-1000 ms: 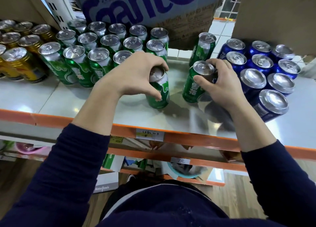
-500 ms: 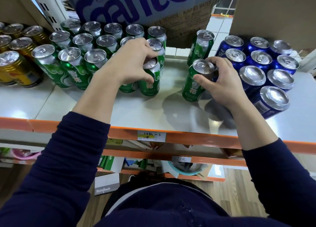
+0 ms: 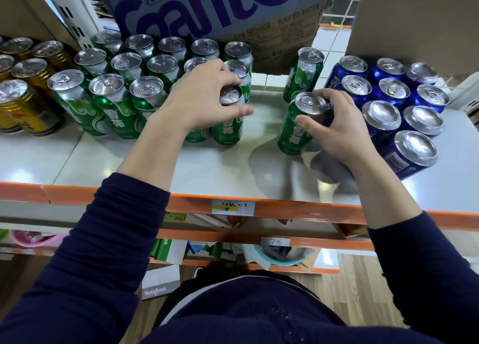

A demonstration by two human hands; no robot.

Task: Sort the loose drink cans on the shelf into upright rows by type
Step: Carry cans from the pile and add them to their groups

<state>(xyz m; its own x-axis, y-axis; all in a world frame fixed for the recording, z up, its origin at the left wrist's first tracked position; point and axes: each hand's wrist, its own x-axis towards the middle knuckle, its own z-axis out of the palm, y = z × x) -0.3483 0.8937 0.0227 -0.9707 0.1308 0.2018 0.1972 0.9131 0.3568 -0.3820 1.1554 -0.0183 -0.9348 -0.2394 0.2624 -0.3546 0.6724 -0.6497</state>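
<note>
1. One view only, head camera. Found white shelf carrying three groups: gold cans at left edge, green cans in upright rows left of centre, blue cans towards right edge.
2. Noted left hand gripping first green can from above, fingers and thumb curled round its top. Can upright at right end of the front green row, just beside its neighbour.
3. Noted right hand pinching rim of second green can. Can upright, well apart from the green rows, just beside the blue cans.
4. Recorded third green can standing alone behind the second, nearer back edge.
5. Logged cardboard box above back edge.
</note>
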